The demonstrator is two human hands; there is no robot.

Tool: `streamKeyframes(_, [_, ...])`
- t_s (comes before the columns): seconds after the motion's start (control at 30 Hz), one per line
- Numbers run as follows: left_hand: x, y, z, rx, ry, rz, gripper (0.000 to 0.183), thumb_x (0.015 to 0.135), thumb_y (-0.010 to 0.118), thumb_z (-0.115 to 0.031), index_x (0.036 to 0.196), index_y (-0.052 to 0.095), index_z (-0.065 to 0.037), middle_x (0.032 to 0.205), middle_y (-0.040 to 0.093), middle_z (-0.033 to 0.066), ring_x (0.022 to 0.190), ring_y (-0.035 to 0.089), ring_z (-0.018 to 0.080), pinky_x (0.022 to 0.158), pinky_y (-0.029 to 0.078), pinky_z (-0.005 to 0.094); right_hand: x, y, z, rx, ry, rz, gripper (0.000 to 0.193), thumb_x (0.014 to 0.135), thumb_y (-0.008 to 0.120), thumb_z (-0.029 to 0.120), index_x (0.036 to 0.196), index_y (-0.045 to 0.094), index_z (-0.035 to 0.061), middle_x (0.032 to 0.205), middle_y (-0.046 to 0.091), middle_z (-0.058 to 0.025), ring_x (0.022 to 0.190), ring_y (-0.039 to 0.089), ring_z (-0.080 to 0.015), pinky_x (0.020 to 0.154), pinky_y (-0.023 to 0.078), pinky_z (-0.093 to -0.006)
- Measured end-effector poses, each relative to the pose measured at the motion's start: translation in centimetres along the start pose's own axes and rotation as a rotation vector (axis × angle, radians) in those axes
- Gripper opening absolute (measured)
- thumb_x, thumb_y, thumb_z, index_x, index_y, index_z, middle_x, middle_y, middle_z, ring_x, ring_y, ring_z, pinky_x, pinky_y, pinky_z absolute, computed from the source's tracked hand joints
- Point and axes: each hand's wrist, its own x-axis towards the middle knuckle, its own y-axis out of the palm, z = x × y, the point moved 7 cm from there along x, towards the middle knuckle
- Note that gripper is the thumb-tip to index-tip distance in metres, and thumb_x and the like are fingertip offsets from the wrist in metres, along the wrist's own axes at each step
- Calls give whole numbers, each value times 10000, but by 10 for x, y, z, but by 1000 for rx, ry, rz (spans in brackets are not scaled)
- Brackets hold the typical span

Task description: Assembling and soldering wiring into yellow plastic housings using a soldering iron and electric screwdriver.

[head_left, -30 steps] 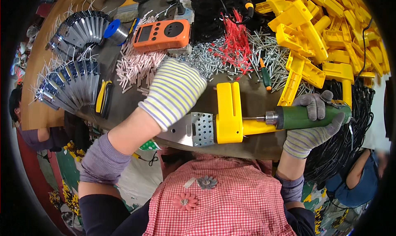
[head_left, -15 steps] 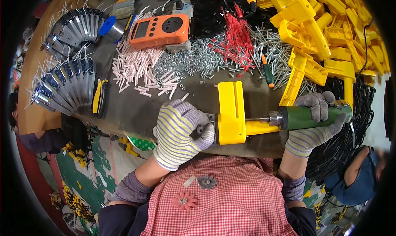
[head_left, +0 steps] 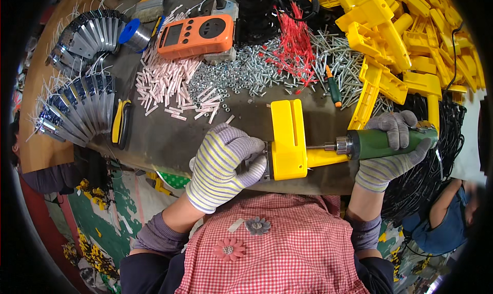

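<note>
My left hand (head_left: 221, 165), in a striped knit glove, is closed at the left side of a yellow plastic housing (head_left: 288, 142). Between its fingers and the housing a dark metal part (head_left: 266, 158) shows, mostly covered. My right hand (head_left: 393, 158), gloved too, wraps around a green electric screwdriver (head_left: 377, 144) lying level. The tool's metal shaft (head_left: 321, 147) points left and reaches the housing's right side; its tip is hidden. Below the shaft the housing's yellow handle (head_left: 328, 158) runs right toward the tool.
Loose screws and nuts (head_left: 246, 65), pale pink tubes (head_left: 164, 83) and red wires (head_left: 298, 45) are heaped behind my hands. Beyond stands an orange meter (head_left: 197, 35). Yellow housings (head_left: 380, 32) pile at the far right. Pliers (head_left: 121, 123), a solder spool (head_left: 134, 34) and metal plates (head_left: 82, 106) lie left.
My left hand has shifted slightly and its fingers sit a little differently at the housing's left side. The screwdriver and right hand stay nearly in place. The view has moved slightly.
</note>
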Motion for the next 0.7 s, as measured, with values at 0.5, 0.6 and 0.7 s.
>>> streamKeyframes(0.5, [6,4,-3,107,121,131,206,742,710,-160,924,661,-77,792,603,78,769,595,289,761,486,433,-1,0,-1,68,-13,-64,419,853,692,408,1084,629,64,577,393,79,533,380,-63,864,459,-294])
streamKeyframes(0.6, [7,10,-9,204,252,197,137,775,650,-159,861,638,-53,744,586,100,731,589,298,692,484,442,-1,1,-3,49,-4,-86,388,859,693,375,1064,629,52,561,367,83,504,360,-61,837,452,-278])
streamKeyframes(0.7, [6,11,-9,199,285,159,100,764,608,-144,791,602,-47,717,562,110,690,573,310,649,479,442,0,4,-5,110,10,69,373,859,696,357,1049,626,43,555,372,82,480,345,-55,794,439,-268])
